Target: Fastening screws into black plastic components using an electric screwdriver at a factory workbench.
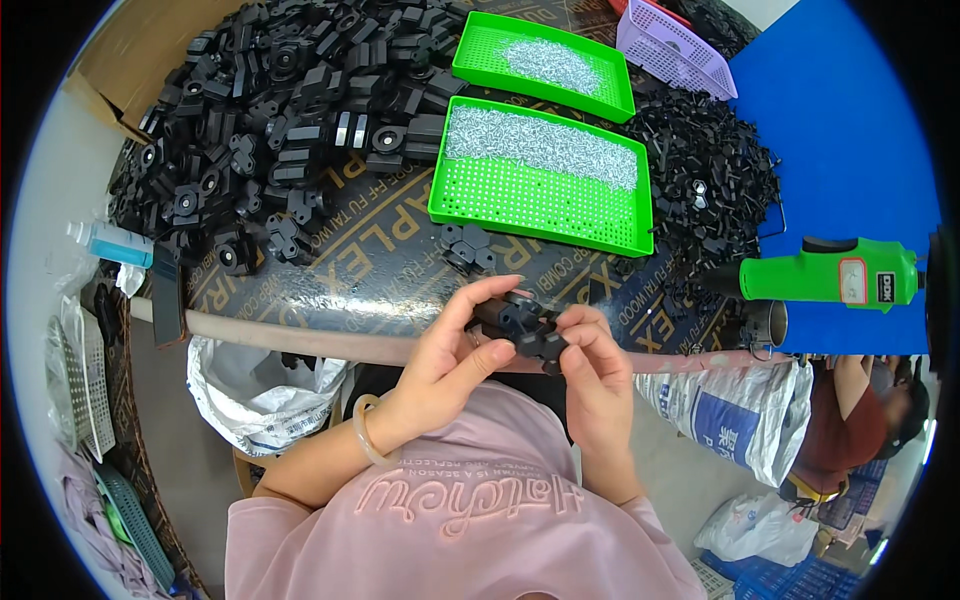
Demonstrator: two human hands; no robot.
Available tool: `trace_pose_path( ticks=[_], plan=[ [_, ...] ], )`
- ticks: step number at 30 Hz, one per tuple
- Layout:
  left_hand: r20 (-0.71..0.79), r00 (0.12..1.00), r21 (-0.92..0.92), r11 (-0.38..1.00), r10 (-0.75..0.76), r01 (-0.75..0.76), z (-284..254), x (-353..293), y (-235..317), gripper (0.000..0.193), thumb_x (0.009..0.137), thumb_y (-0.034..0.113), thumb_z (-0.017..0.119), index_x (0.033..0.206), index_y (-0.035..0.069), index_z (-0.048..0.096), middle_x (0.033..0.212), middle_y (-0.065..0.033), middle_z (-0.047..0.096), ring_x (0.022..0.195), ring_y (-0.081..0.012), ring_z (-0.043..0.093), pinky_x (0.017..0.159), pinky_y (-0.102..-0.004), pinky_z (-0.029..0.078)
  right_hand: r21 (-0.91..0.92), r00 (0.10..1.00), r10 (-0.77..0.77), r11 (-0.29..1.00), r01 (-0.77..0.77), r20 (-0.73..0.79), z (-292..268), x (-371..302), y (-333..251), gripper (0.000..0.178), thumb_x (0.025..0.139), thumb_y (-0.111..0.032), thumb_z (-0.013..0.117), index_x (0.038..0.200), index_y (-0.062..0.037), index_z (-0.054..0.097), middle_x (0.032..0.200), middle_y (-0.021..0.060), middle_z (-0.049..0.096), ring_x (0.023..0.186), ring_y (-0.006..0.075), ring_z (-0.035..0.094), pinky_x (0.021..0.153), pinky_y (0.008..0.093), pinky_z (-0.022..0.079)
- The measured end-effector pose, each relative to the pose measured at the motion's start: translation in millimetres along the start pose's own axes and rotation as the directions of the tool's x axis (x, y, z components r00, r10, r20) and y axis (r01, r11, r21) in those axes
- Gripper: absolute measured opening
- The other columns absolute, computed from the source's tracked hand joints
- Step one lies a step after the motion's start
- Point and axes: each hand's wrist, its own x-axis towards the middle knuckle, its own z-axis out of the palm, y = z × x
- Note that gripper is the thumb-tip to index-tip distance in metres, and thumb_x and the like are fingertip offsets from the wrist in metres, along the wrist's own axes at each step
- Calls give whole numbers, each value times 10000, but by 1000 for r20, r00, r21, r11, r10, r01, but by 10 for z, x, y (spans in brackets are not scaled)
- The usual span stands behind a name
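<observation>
Between both hands, just above the table's near edge, is a black plastic part point(525, 325) with angular lobes. My left hand point(455, 350) curls round its left side, thumb below and fingers above. My right hand point(597, 375) pinches its right end between thumb and fingers, which partly hide it. Past the hands, a similar black part point(467, 247) lies on the table by the near green tray point(540, 225). Small silvery screws point(545, 140) fill the far half of that tray.
A large heap of black parts point(290, 110) covers the left and back. A second green tray point(480, 65) also holds screws. Small black pieces point(700, 170) pile at right, near a green electric screwdriver point(825, 278). White sacks point(265, 400) hang below the edge. Another person point(850, 420) is at far right.
</observation>
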Motion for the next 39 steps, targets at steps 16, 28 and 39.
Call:
trace_pose_path(
  ticks=[16,28,39],
  plan=[
    [-71,997,5,999,-43,44,58,-31,63,502,1057,210,536,1494,35,361,1245,-101,551,917,-97,590,714,-236,545,-192,998,40,981,-30,52,-134,80,-150,214,1009,-203,635,1003,10,635,1050,37,555,923,113,535,813,233,431],
    [77,911,77,913,-406,401,-6,27,268,440,1081,441,437,1323,93,555,872,55,570,549,0,318,468,-177,209,-311,938,61,949,51,340,-152,194,-455,115,866,20,747,969,62,718,1011,96,615,705,101,631,550,212,476],
    [95,920,197,913,-380,357,10,30,227,428,1098,398,425,1239,39,611,1013,-14,629,931,-69,545,803,-235,441,-430,930,43,894,128,365,-200,241,-418,121,819,3,789,931,20,745,934,61,638,634,92,623,523,229,470]
  ],
)
